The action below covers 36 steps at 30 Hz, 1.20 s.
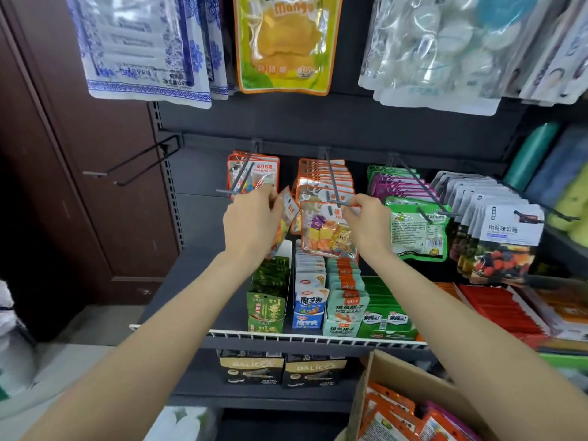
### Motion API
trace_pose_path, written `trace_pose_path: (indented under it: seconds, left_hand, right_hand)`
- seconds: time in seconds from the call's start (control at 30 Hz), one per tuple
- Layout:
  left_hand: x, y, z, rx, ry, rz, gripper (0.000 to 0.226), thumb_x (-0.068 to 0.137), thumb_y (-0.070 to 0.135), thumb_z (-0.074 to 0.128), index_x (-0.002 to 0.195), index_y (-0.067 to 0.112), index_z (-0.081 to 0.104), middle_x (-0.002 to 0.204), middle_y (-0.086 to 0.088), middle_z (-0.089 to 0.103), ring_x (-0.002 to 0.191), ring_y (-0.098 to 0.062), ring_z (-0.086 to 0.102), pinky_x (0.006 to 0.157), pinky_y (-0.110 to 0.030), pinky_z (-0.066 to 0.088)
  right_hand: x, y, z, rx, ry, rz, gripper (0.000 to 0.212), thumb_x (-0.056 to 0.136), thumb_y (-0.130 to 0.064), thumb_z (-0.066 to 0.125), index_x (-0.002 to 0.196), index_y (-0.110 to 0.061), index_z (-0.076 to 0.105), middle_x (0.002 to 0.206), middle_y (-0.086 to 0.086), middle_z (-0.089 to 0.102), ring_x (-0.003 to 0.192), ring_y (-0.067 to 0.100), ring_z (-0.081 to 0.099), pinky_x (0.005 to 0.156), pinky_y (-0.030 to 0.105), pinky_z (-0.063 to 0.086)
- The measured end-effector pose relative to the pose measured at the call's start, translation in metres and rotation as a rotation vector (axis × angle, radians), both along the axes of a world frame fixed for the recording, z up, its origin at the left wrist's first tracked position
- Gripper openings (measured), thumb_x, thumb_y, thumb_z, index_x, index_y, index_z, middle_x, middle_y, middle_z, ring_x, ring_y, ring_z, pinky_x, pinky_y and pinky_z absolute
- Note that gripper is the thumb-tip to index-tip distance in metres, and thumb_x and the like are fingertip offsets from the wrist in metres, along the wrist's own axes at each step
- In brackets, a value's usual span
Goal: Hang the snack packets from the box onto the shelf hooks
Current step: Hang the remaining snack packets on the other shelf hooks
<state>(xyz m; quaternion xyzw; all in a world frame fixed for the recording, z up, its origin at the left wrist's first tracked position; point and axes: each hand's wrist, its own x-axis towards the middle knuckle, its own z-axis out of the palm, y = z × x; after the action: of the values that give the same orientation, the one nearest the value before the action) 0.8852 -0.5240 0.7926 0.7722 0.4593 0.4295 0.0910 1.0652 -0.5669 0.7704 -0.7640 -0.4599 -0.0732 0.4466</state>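
- Up top I read "Mango" on the yellow pouch (pixel 288 43); lower boxes (pixel 251 367) say "DALICO".
- Centre frame, my left hand (pixel 251 218) pinches a packet (pixel 286 218).
- My right hand (pixel 366 218) pinches a hook (pixel 340 203) tip.

Far-left hook (pixel 133 165): bare, open air around it, brown door (pixel 63 186) close on left.
Second hook (pixel 238 176): few packets at back, front half free; left hand (pixel 251 218) with packet (pixel 284 221) sits at its tip.
Third hook (pixel 332 183): packed almost to tip; right hand (pixel 366 218) there.
Hooks further right full.
Big bags (pixel 286 46) hang low above, limiting headroom.
Shelf boxes (pixel 318 300) crowd space beneath.
Carton (pixel 397 377) open-topped lower right.
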Motion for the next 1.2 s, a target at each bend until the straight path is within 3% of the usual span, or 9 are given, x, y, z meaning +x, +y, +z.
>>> trace_pose_path:
  seconds: [0.23, 0.4, 0.5, 0.6, 0.67, 0.77, 0.9, 0.97, 1.2]
  left_hand:
    - [0.003, 0.011, 0.002, -0.001, 0.012, -0.022, 0.020, 0.096, 0.024, 0.048, 0.086, 0.013, 0.061, 0.073, -0.001, 0.060, 0.066, -0.021, 0.053, 0.059, -0.030, 0.039]
    - [0.003, 0.016, 0.000, -0.023, -0.016, -0.059, 0.017, 0.095, 0.020, 0.050, 0.082, 0.013, 0.060, 0.074, -0.001, 0.063, 0.068, -0.021, 0.058, 0.060, -0.031, 0.045]
    - [0.001, 0.018, -0.003, -0.086, -0.050, -0.073, 0.015, 0.094, 0.020, 0.052, 0.083, 0.013, 0.061, 0.076, -0.004, 0.065, 0.072, -0.022, 0.061, 0.065, -0.032, 0.050]
    - [-0.002, 0.019, -0.008, -0.231, -0.087, -0.158, 0.014, 0.092, 0.018, 0.056, 0.080, 0.013, 0.058, 0.074, -0.006, 0.065, 0.074, -0.022, 0.060, 0.067, -0.027, 0.044]
    - [-0.001, 0.018, -0.012, -0.360, -0.098, -0.259, 0.013, 0.091, 0.019, 0.059, 0.082, 0.011, 0.060, 0.072, -0.006, 0.064, 0.070, -0.017, 0.057, 0.062, -0.025, 0.039]
    - [0.009, 0.014, -0.023, -0.523, -0.176, -0.357, 0.015, 0.090, 0.020, 0.061, 0.079, 0.011, 0.058, 0.060, 0.001, 0.051, 0.056, -0.010, 0.043, 0.055, -0.022, 0.034]
    - [0.028, 0.009, -0.034, -0.701, -0.456, -0.412, 0.015, 0.092, 0.016, 0.059, 0.086, 0.002, 0.061, 0.074, -0.008, 0.053, 0.067, -0.017, 0.047, 0.057, -0.024, 0.037]
    - [0.036, 0.007, -0.036, -0.760, -0.544, -0.422, 0.011, 0.092, 0.015, 0.057, 0.086, 0.008, 0.062, 0.080, -0.008, 0.061, 0.068, -0.016, 0.055, 0.058, -0.024, 0.044]
    - [0.051, 0.014, -0.042, -0.724, -0.561, -0.298, 0.015, 0.090, 0.019, 0.061, 0.077, 0.013, 0.064, 0.077, -0.005, 0.063, 0.069, -0.016, 0.055, 0.066, -0.032, 0.047]
  right_hand:
    - [0.009, 0.037, 0.013, -0.151, -0.163, -0.092, 0.018, 0.086, 0.006, 0.054, 0.094, -0.003, 0.067, 0.096, 0.014, 0.067, 0.091, 0.032, 0.063, 0.065, 0.032, 0.044]
    - [0.007, 0.054, 0.016, -0.215, -0.249, -0.167, 0.018, 0.088, 0.007, 0.046, 0.090, -0.002, 0.061, 0.094, 0.018, 0.066, 0.085, 0.035, 0.063, 0.060, 0.030, 0.039]
    - [0.010, 0.052, 0.012, -0.151, -0.163, -0.136, 0.013, 0.090, 0.002, 0.049, 0.092, -0.003, 0.060, 0.095, 0.016, 0.064, 0.085, 0.033, 0.062, 0.061, 0.031, 0.042]
    - [0.017, 0.039, 0.005, -0.052, -0.081, -0.082, 0.020, 0.087, -0.003, 0.057, 0.107, -0.006, 0.059, 0.109, 0.014, 0.056, 0.098, 0.029, 0.056, 0.075, 0.034, 0.044]
    - [0.019, 0.026, 0.002, 0.014, -0.037, -0.048, 0.025, 0.088, -0.009, 0.061, 0.112, -0.009, 0.059, 0.114, 0.011, 0.053, 0.102, 0.022, 0.053, 0.081, 0.027, 0.041]
    - [0.017, 0.000, -0.002, 0.034, 0.098, 0.109, 0.014, 0.094, -0.016, 0.053, 0.103, -0.011, 0.063, 0.101, 0.003, 0.061, 0.089, 0.012, 0.056, 0.075, 0.018, 0.041]
    - [0.012, -0.029, -0.001, -0.002, 0.363, 0.344, 0.022, 0.095, -0.026, 0.053, 0.080, -0.017, 0.067, 0.075, -0.009, 0.065, 0.069, -0.005, 0.059, 0.062, 0.010, 0.043]
    - [0.012, -0.033, 0.001, -0.001, 0.359, 0.391, 0.015, 0.090, -0.022, 0.061, 0.075, -0.019, 0.066, 0.069, -0.011, 0.061, 0.059, -0.010, 0.055, 0.056, 0.005, 0.039]
    - [0.016, -0.018, -0.002, -0.023, 0.229, 0.249, 0.014, 0.087, -0.026, 0.065, 0.086, -0.014, 0.071, 0.080, -0.010, 0.064, 0.076, 0.001, 0.056, 0.062, 0.010, 0.037]
